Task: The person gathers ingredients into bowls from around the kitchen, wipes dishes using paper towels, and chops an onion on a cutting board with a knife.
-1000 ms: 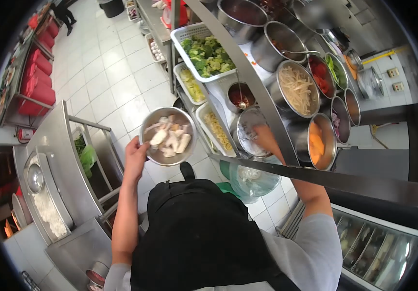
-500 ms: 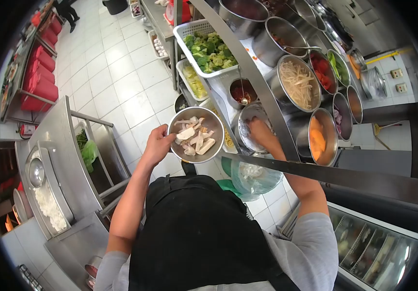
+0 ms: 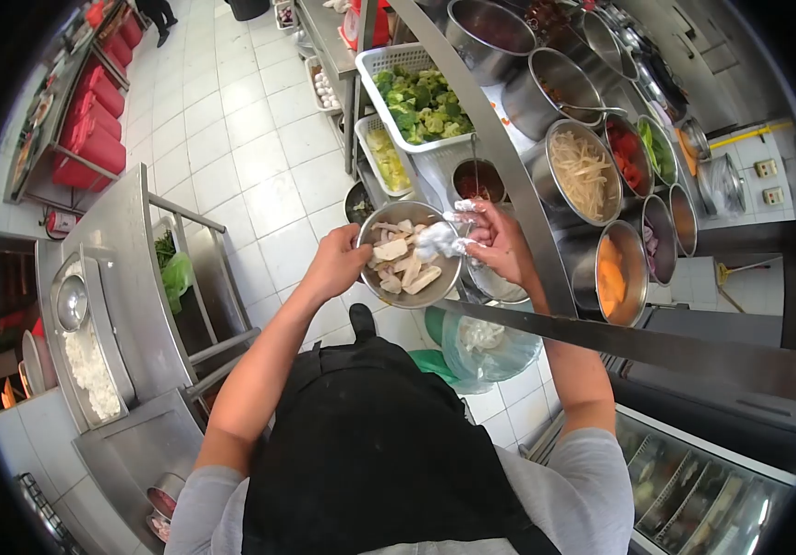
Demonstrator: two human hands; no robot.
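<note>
Right hand (image 3: 502, 242) has been moved from pot (image 3: 502, 292) to bowl (image 3: 451, 275), fingers half-spread, white powder (image 3: 437, 242) at fingertips; bowl rim pinched by left hand (image 3: 338, 261).

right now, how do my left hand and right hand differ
The left hand holds the metal bowl by its rim, while the right hand is at the opposite side, its fingers reaching toward the bowl's opening. The left hand shows no white coating; the right hand's fingers are covered in white, powdery-looking stuff. Both hands are ungloved and close to the same bowl.
</note>
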